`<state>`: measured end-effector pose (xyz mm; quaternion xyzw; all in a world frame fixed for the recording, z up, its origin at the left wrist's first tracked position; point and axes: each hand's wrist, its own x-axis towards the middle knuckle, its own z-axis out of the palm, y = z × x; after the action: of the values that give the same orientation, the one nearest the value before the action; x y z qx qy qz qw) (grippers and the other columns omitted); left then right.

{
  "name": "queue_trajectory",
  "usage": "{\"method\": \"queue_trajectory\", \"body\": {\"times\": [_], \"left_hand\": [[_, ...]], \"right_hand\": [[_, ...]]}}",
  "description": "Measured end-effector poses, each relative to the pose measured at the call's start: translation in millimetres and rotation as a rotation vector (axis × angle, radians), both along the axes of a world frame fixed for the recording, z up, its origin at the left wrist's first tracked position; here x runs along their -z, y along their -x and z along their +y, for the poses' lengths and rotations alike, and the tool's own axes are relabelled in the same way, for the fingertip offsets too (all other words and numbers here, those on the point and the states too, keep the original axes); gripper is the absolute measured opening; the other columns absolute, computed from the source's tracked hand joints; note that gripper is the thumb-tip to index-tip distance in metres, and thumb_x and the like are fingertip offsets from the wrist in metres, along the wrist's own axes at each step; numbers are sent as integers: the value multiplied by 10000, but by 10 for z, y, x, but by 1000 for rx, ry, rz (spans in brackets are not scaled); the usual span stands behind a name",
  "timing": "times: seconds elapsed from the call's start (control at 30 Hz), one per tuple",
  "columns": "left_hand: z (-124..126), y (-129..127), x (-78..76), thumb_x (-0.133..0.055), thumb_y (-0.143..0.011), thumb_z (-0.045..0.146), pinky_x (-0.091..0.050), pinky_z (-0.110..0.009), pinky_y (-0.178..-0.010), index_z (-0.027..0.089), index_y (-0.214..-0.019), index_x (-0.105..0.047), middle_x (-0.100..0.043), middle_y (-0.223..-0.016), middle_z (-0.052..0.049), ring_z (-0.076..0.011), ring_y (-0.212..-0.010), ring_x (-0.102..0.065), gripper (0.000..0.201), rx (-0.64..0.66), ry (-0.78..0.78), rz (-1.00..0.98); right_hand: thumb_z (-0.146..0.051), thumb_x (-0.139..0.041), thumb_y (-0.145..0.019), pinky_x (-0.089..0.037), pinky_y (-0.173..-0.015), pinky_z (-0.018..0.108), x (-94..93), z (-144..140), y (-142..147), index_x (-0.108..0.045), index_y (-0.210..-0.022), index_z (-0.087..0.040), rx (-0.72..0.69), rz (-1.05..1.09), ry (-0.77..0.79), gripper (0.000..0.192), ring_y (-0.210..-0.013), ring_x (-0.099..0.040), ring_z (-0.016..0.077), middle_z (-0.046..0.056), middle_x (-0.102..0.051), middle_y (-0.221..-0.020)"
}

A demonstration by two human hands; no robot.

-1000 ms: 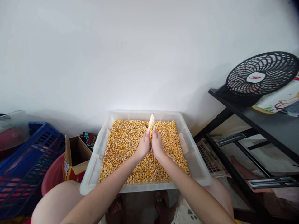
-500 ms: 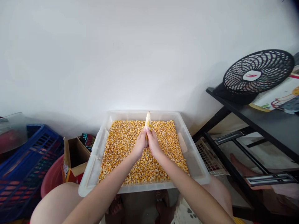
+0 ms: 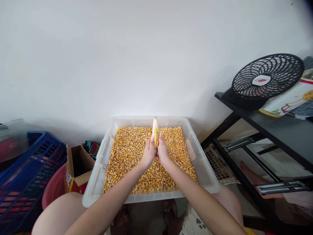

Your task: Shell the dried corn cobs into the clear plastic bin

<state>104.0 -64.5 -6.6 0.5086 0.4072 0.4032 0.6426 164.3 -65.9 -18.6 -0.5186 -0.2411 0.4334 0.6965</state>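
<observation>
Clasped between left hand (image 3: pixel 148 152) and right hand (image 3: pixel 162 152), a corn cob (image 3: pixel 155 132) stands upright, bare tip pointing far, above the loose kernels (image 3: pixel 127 153) filling a clear plastic tub (image 3: pixel 97 176).

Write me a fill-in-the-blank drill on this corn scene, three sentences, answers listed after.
1. Both hands, the left hand and the right hand, grip one corn cob that points ____ from the person.
2. The clear plastic tub under the hands is filled with loose ____.
3. On the black table to the right lies a black ____.

Missing words: away; corn kernels; fan
</observation>
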Motion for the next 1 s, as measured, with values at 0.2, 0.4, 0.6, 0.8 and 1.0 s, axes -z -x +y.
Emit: {"method": "queue_trajectory", "body": {"times": [0.2,0.4,0.6,0.8,1.0], "left_hand": [[28,40,-59,-403,-813,548,-226,-169,-356,185,-852,-458,-276,-466,95,-59,-365,-232,369,-41,69,-99],[34,40,-27,-426,-784,586,-263,-182,-369,167,-918,-515,-376,-519,65,-67,-397,-299,449,-92,23,-45],[19,28,-8,-452,-774,583,-252,-188,-375,154,-945,-534,-350,-481,75,-65,-376,-282,469,-79,33,-53],[68,53,-51,-470,-774,560,-232,-178,-381,155,-890,-565,-342,-455,78,-58,-371,-271,432,-88,129,-183],[66,60,-90,-571,-718,509,-350,-180,-468,173,-997,-581,-545,-645,22,-90,-536,-475,437,-4,236,-242]], "right_hand": [[-518,-454,-786,-436,-793,284,-54,-22,-8,-589,-922,-217,-58,-209,-23,356,-916,-577,177,25,-648,-936],[-485,-373,-840,-406,-851,293,-20,-33,32,-580,-938,-212,-31,-340,-20,357,-948,-557,174,40,-636,-959],[-469,-322,-850,-396,-873,314,-5,-26,11,-570,-934,-199,6,-378,20,376,-974,-545,183,59,-620,-974],[-489,-410,-823,-351,-968,316,-51,-62,81,-538,-1077,-227,-42,-242,-51,387,-1157,-463,174,46,-566,-1178],[-488,-415,-825,-382,-946,335,-53,-38,64,-587,-1027,-205,-56,-194,-69,388,-1056,-545,189,58,-622,-1097]]}}
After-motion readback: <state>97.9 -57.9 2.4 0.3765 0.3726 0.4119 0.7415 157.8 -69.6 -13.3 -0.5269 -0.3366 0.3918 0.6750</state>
